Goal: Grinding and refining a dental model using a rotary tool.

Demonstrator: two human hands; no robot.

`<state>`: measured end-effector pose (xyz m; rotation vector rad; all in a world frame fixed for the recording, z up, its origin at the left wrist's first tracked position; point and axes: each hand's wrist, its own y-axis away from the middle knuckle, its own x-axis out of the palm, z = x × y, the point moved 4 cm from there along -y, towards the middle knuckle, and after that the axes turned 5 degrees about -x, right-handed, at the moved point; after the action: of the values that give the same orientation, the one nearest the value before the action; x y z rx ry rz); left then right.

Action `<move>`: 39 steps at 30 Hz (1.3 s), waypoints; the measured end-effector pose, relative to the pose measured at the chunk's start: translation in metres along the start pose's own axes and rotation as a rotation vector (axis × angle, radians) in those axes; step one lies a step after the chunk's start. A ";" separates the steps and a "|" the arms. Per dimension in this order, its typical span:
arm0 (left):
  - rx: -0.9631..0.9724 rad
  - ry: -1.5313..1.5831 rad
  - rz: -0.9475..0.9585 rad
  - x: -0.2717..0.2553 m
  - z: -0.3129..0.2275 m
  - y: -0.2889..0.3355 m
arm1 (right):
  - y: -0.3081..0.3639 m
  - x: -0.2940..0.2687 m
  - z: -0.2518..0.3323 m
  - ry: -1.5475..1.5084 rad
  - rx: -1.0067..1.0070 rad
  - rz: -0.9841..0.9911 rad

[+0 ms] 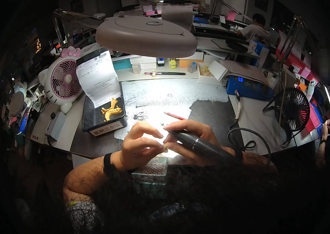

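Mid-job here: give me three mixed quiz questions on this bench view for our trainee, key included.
1. Which hand holds the dark handpiece?
2. True or false: the black fan is to the right of the handpiece.
3. Which stands left of the black tray? (a) blue box, (b) pink-and-white fan, (c) slim red stick.

Key: 1. The right hand; 2. True; 3. b.

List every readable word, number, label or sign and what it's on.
Wording not copied here.
White label on black tray: large, readable characters and digits.
Blue box: lit digits, readable.
Paper sheet: print too small.
Shirt, background: lettering blurred.
Orange lit sign, upper left: too small.
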<state>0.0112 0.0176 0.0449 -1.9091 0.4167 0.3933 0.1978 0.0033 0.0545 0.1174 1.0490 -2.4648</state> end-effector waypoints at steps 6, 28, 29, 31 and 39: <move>-0.030 -0.025 -0.013 0.001 -0.002 -0.003 | 0.002 -0.001 -0.004 0.001 -0.017 -0.023; -0.024 -0.046 -0.021 0.000 -0.002 -0.003 | 0.002 0.000 -0.006 -0.011 -0.029 -0.038; -0.023 -0.063 -0.012 0.000 -0.003 -0.003 | 0.002 0.000 -0.007 -0.011 -0.029 -0.038; -0.016 -0.062 -0.016 0.000 -0.001 -0.002 | 0.002 0.000 -0.008 -0.021 -0.019 -0.039; -0.003 -0.056 -0.020 0.000 -0.001 -0.002 | 0.000 0.000 -0.006 0.012 -0.070 -0.016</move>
<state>0.0124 0.0172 0.0470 -1.8992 0.3603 0.4336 0.1978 0.0072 0.0502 0.1026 1.1442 -2.4408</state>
